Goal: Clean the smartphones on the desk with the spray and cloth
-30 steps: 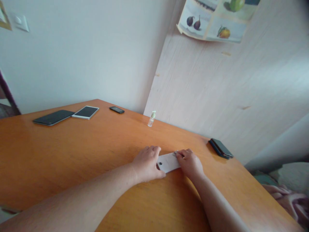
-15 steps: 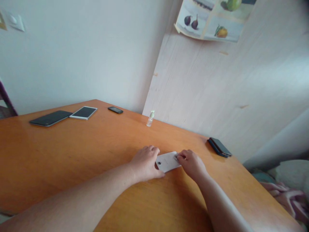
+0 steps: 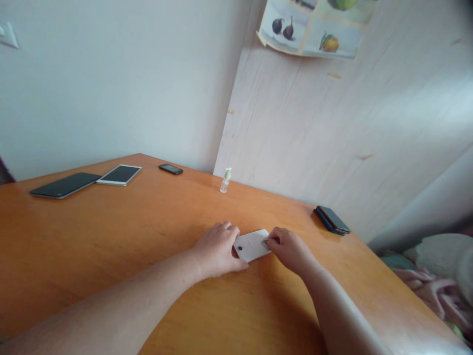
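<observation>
A white smartphone (image 3: 252,246) lies back up on the wooden table, its dark camera lens toward the left end. My left hand (image 3: 220,250) grips that left end, thumb on the near edge and fingers on the far edge. Over the phone's right end, my right hand (image 3: 288,247) is closed, its fingertips pinched together against the back. A small greyish bit shows at those fingertips, too little of it to name.
Beyond the hands stands a clear pump bottle (image 3: 225,180). Along the table's (image 3: 148,222) far left lie a dark tablet (image 3: 66,185), a white tablet (image 3: 120,174) and a small black phone (image 3: 170,169). Stacked dark devices (image 3: 331,220) lie near the right edge, with the wall behind.
My right hand's fingertips have shifted slightly over the phone's right end. My left hand keeps its grip. The whole view has swung a little to the right.
</observation>
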Tool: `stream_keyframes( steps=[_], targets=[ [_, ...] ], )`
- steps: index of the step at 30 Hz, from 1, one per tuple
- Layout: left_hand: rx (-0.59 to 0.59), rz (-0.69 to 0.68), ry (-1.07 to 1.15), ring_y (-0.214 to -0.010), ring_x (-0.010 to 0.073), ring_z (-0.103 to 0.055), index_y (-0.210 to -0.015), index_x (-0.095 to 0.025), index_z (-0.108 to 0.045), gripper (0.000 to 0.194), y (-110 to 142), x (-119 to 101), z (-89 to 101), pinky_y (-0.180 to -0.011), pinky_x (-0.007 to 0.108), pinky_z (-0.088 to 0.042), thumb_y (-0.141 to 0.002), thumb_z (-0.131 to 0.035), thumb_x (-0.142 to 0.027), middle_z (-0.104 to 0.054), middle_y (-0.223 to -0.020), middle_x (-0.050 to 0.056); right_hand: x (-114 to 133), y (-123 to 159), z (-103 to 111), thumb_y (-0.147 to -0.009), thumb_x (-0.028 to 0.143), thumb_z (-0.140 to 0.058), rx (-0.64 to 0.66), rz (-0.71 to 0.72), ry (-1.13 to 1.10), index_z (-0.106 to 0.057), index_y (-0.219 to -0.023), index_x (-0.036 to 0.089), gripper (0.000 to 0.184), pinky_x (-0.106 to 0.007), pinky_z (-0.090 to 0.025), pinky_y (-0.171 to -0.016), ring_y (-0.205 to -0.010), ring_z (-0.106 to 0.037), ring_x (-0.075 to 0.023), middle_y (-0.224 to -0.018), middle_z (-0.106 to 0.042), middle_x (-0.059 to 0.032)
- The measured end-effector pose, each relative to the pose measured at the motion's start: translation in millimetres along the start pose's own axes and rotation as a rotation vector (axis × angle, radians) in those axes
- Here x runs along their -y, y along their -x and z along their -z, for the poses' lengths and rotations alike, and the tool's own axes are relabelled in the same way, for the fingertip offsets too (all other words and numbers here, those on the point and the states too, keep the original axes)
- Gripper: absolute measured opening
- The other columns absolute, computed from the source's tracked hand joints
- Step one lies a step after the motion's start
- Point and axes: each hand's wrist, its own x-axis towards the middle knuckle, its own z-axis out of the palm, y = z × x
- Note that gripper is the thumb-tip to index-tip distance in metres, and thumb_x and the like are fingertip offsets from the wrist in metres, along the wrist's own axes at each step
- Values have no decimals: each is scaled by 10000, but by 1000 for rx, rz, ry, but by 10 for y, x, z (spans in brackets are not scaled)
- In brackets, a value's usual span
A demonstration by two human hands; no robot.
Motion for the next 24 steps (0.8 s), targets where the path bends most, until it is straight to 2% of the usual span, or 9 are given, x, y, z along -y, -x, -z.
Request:
stream_keyframes(
  steps=[2,3,8,10,12,16,18,21,24],
  targets=[
    [-3,2,7,-971,275,-583,-947,-225,-596,504,0,4,-5,-789,351,-470,-591,-759,-542,-602,-1002,72,-84,-26,36,-780,178,-554,-9,-76,53,-623,-727,177,87,-237,-302,-584,-673,-538,-144,-718,-634,-27],
    [-7,4,8,-968,274,-583,-949,-225,-596,508,0,6,-9,-789,349,-470,-591,-760,-544,-602,-1000,72,-65,-9,38,-774,175,-555,6,-71,52,-615,-725,178,77,-237,-292,-574,-659,-532,-140,-706,-632,-22],
    [-8,1,1,-953,281,-585,-953,-214,-597,489,-6,9,-8,-771,351,-470,-622,-733,-547,-603,-982,85,328,225,-46,-749,187,-561,201,171,-133,-593,-742,200,35,-223,-277,-538,-613,-507,-116,-676,-623,26],
    [-2,-2,2,-952,283,-585,-944,-213,-601,477,-9,3,4,-769,352,-471,-623,-731,-540,-602,-973,86,368,249,-58,-739,191,-565,244,201,-180,-594,-746,203,32,-221,-284,-539,-616,-505,-115,-683,-625,32],
    [13,8,7,-961,283,-583,-945,-215,-605,477,-10,-4,19,-780,352,-472,-612,-741,-528,-601,-989,84,258,187,-35,-729,184,-563,234,137,-152,-587,-724,198,28,-225,-280,-537,-606,-501,-118,-656,-613,29],
    [35,9,22,-983,276,-581,-946,-221,-608,461,-10,-8,27,-802,349,-472,-613,-744,-509,-599,-1016,76,-121,-18,60,-741,166,-543,80,-107,35,-576,-698,183,56,-241,-261,-547,-621,-510,-134,-657,-610,-7],
    [24,-1,19,-981,278,-581,-942,-221,-607,453,-10,1,13,-801,352,-472,-617,-741,-507,-599,-1011,76,-173,-45,76,-762,171,-531,27,-156,99,-572,-706,183,70,-247,-253,-554,-637,-514,-141,-679,-615,-21],
    [1,-1,7,-969,281,-583,-933,-220,-602,454,-13,18,-14,-788,352,-473,-606,-747,-499,-599,-1006,79,48,59,18,-775,170,-524,1,-45,106,-569,-729,192,69,-249,-255,-565,-665,-515,-143,-716,-618,-23],
    [-15,-11,-4,-938,272,-588,-904,-218,-591,400,-14,25,-22,-762,339,-471,-627,-727,-473,-600,-968,77,401,224,-81,-771,138,-522,30,217,-18,-578,-755,197,84,-234,-307,-612,-718,-536,-133,-801,-628,-17]
  ],
)
